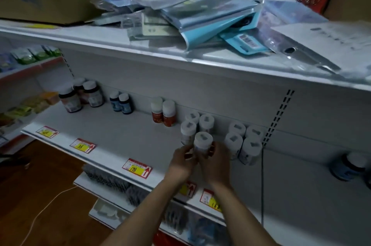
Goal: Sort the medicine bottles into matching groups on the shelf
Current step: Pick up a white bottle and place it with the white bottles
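Head view: the shelf (124,137) carries bottles already in clusters along its far edge; from left to right, three dark bottles (80,96), two blue bottles (120,103), two orange-labelled bottles (163,112), then three white-capped bottles (197,124), and a further group of four white bottles (244,142) just to the right. Both hands are closed around one white bottle (202,144); the left hand (183,160) grips its left side, the right hand (215,162) its right side; the bottle stands at the near corner of the three white-capped bottles (touching or just apart cannot be told). One dark blue bottle (349,167) stands alone, well apart at far right. Judgement: sorting is mostly done; remaining work appears to be seating the held bottle and moving the lone blue one to its matching pair.
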`<state>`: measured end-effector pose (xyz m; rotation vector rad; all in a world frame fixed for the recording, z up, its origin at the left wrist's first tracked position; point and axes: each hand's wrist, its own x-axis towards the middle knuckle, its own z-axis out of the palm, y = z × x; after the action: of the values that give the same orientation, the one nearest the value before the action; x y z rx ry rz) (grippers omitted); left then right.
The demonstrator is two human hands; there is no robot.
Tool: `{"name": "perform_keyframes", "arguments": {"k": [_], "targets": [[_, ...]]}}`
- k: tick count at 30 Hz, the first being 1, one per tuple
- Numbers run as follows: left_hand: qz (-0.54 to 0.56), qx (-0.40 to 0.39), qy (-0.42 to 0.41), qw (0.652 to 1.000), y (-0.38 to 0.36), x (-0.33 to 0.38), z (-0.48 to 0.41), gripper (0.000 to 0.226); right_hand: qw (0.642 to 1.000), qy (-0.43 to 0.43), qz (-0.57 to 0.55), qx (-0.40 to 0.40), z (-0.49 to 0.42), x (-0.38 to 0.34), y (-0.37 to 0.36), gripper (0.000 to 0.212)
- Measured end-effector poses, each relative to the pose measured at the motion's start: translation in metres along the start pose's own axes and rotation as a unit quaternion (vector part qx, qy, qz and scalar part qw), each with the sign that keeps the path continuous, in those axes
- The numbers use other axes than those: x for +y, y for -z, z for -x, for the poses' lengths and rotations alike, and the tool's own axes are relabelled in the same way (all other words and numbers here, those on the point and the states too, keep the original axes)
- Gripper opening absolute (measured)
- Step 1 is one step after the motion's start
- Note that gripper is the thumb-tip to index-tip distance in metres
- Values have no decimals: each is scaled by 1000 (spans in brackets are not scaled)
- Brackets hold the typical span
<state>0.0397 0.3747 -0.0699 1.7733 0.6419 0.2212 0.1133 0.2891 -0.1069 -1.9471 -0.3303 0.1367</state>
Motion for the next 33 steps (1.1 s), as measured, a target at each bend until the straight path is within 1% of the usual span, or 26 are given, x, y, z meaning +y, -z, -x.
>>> {"name": "perform_keyframes", "arguments": {"k": [4,9,12,13,15,16,18,20,22,23,25,26,27,30,33], "targets": [[-43,-30,-2,999,-3,-1,-21,33,999,10,19,30,-14,6,-11,26],[-41,-37,16,998,0,-6,-38,36,997,2,51,57,-28,7,-25,32],[-30,-61,18,998,8,-10,-44,35,994,-2,80,72,-33,2,-30,34],[-30,-69,13,997,11,-10,-45,38,993,-4,91,76,-34,-3,-30,31],[-15,-76,9,997,16,-13,-50,52,990,-6,112,82,-35,-12,-31,24],[-3,-79,11,997,19,-13,-52,54,989,-4,117,86,-36,-17,-31,22],[16,-87,14,996,27,-12,-51,48,988,-1,122,96,-35,-24,-34,22],[34,-92,7,995,36,-8,-47,31,989,-9,109,102,-29,-29,-37,19],[48,-99,-1,994,41,-11,-45,30,990,-11,93,107,-17,-35,-35,20],[52,-105,-5,993,42,-13,-45,30,990,-20,89,107,-10,-37,-33,25],[57,-125,-21,990,40,-12,-40,31,988,-66,78,112,11,-43,-24,45],[56,-141,-35,988,36,-11,-37,32,987,-76,73,124,22,-44,-17,52],[54,-160,-54,984,31,-7,-33,33,984,-72,72,145,34,-45,-8,52],[53,-211,-105,970,8,6,-15,32,973,-69,73,209,70,-48,29,43],[59,-260,-129,955,-20,21,12,32,962,-117,63,237,104,-50,71,42]]}}
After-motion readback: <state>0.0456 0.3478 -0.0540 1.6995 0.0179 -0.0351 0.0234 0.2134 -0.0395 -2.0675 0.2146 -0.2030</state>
